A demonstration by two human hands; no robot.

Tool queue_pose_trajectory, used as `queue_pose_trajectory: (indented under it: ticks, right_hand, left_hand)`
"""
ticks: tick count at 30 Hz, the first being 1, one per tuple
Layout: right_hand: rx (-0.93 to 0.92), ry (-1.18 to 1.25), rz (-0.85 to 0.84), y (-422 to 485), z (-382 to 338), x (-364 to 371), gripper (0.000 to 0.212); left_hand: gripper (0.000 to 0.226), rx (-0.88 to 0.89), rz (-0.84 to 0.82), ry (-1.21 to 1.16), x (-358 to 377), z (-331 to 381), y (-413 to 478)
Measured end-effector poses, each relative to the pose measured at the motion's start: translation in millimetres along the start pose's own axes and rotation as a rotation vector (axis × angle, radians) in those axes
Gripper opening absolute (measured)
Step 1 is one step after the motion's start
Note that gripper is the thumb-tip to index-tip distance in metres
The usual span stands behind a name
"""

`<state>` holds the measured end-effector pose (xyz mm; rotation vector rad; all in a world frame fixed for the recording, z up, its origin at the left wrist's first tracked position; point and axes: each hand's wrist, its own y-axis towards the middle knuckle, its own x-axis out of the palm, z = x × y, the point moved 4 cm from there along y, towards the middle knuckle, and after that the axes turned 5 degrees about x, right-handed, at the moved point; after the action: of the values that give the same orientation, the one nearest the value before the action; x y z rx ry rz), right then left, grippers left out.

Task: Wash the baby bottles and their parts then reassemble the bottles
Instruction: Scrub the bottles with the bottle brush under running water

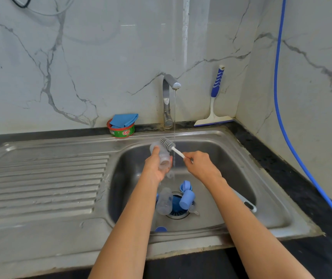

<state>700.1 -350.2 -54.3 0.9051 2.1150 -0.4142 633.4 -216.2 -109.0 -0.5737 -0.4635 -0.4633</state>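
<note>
Behind the counter, a marble wall (100,57) is filling the upper half of the view, and a blue hose (279,97) is hanging down it at the right, its ends running out of frame. Below, a steel sink (201,132) is sitting with its drainboard (40,182) to the left. A faucet (167,101) is running a thin stream (174,117) into the basin. A squeegee (214,105) is leaning in the corner, and a tub (122,132) is holding a folded blue cloth (124,119) at the back rim.

Over the basin, the left hand (155,168) is gripping a clear bottle (161,156), fingers curled around its body, mouth tilting toward the camera just beside the stream. The right hand (199,164) is pinching the white stem of a brush (168,143), whose bristles are touching the bottle's far end; whether they are pressing on it is hard to tell.

On the basin floor, a second bottle (164,201) is lying beside the strainer (176,206), partly hidden by the left forearm. A blue cap (187,199) is lying on the strainer's edge, with a blue ring (185,186) just behind. A clear piece (193,209) near the cap is too faint to identify. A grey handle (247,204) is poking out from under the right forearm, its other end hidden. A blue part (160,229) is being cut off by the near rim.
</note>
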Motion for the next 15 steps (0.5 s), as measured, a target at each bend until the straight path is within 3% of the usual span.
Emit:
queue_pose_trajectory:
  ticks: [6, 11, 15]
  right_hand:
    - [0.018, -0.060, -0.118, 1, 2, 2, 0.030]
    - [0.074, -0.025, -0.009, 7, 7, -1, 0.029]
    - [0.037, -0.021, -0.065, 4, 4, 0, 0.029]
  left_hand:
    - [0.050, -0.083, 0.022, -0.129, -5, -13, 1]
    - [0.056, -0.106, -0.084, -0.191, 9, -17, 5]
    - [0.062, -0.106, -0.052, -0.315, 9, -15, 10]
